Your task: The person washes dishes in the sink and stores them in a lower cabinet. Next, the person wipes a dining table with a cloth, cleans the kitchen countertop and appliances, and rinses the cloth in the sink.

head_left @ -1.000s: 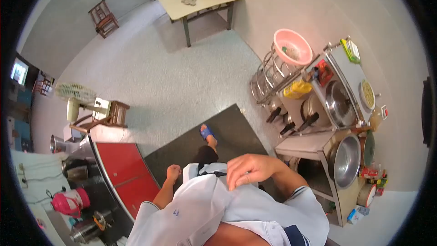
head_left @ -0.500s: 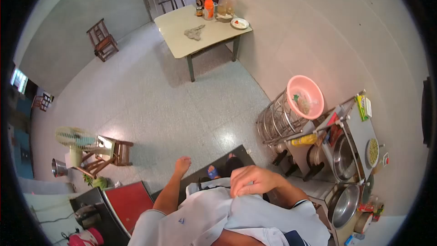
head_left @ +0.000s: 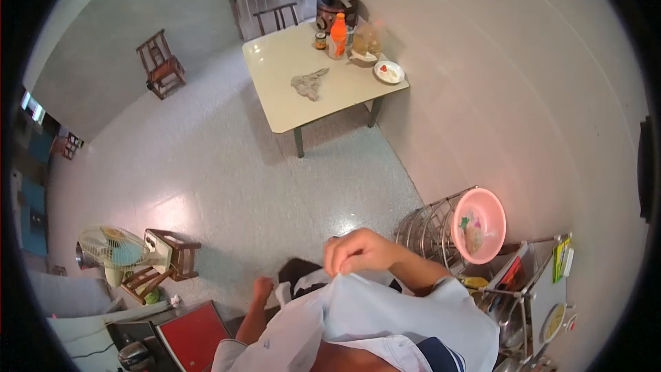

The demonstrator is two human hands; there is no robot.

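My right hand pinches the front of the pale white shirt that I wear, and pulls the cloth up and away from my chest. The fabric bunches just under its closed fingers. My left hand hangs low beside the shirt's left side, apart from the cloth. It looks small and foreshortened, its fingers hard to make out, and nothing shows in it.
A cream table holds a crumpled cloth, an orange-capped bottle and a plate. At right, a pink basin sits on a metal rack. A fan and red panel are at left.
The view has tilted upward, so the table and basin sit lower in it. My right hand has lifted the shirt front further from my body. My left hand hangs lower in view.
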